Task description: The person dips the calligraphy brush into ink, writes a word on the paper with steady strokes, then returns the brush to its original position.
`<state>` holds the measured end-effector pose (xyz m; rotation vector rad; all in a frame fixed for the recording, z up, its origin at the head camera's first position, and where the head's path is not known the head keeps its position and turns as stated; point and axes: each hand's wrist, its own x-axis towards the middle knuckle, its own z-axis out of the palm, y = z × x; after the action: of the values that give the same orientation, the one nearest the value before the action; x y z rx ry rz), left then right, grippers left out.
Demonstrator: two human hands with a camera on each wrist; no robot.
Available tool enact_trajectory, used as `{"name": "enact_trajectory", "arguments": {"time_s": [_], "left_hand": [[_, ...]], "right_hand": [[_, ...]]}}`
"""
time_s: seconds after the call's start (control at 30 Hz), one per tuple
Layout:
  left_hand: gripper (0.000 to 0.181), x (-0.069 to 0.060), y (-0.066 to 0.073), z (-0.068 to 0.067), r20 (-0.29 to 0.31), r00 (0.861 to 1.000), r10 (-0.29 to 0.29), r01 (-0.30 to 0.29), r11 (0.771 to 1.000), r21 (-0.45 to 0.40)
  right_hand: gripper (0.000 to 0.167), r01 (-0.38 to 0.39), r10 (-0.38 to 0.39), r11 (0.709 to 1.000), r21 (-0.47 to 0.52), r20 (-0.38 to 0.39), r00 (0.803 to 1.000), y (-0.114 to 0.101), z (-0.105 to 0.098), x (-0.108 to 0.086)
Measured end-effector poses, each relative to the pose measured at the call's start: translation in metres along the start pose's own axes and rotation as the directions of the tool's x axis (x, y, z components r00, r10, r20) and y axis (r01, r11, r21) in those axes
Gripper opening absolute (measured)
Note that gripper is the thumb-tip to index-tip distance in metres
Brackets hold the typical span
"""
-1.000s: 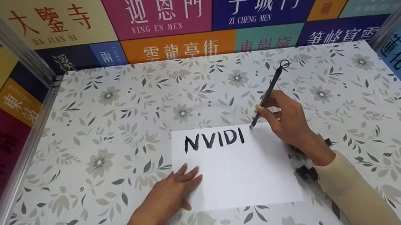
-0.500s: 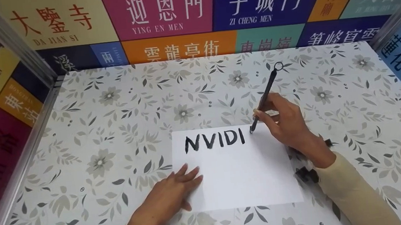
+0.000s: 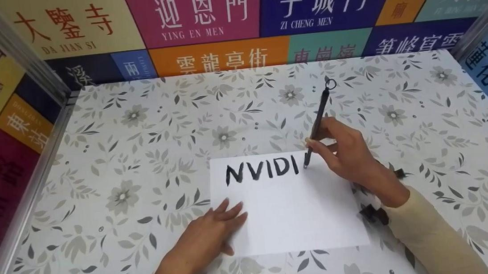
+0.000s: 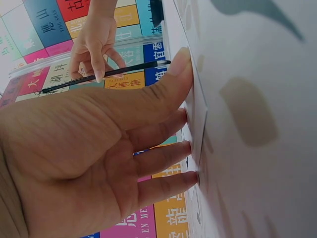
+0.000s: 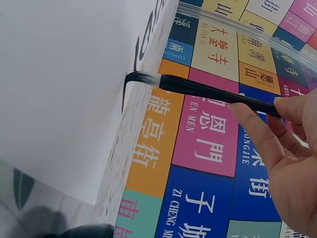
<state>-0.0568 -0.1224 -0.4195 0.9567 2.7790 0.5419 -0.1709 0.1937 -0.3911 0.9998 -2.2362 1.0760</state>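
Observation:
My right hand pinches a black ink brush with a loop at its top end. In the right wrist view the inked bristles touch the paper and bend at the tip, with a dark stroke beside them. The white sheet of paper bears the black letters "NVIDI" near its top edge; the brush tip is just right of the last one. Spread fingers of my left hand rest on the sheet's left side. In the left wrist view the left thumb and fingertips press down at the paper's edge.
The sheet lies on a table covered in a floral cloth. Colourful panels with Chinese lettering stand behind the table and at both sides. Clear corner strips run along the left edge.
My right hand has moved the brush slightly down and to the left, drawing a short stroke right of the last letter. The left hand stays in place.

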Motion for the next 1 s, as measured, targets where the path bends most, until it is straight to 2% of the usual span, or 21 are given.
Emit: {"name": "enact_trajectory", "arguments": {"time_s": [0.43, 0.73, 1.0], "left_hand": [[0.072, 0.0, 0.001, 0.0, 0.003, 1.0, 0.003, -0.003, 1.0, 0.013], [0.073, 0.001, 0.0, -0.001, 0.018, 1.0, -0.002, 0.001, 1.0, 0.019], [0.073, 0.001, 0.0, 0.0, 0.0, 1.0, 0.021, -0.021, 1.0, 0.009]], "right_hand": [[0.028, -0.017, 0.017, 1.0, 0.002, 0.039, 0.999, -0.011, -0.002, 0.001], [0.031, -0.028, 0.025, 0.999, -0.038, -0.075, 0.997, -0.007, -0.016, 0.007], [0.031, -0.044, 0.039, 0.997, -0.057, -0.087, 0.995, 0.013, -0.015, 0.003]]}}
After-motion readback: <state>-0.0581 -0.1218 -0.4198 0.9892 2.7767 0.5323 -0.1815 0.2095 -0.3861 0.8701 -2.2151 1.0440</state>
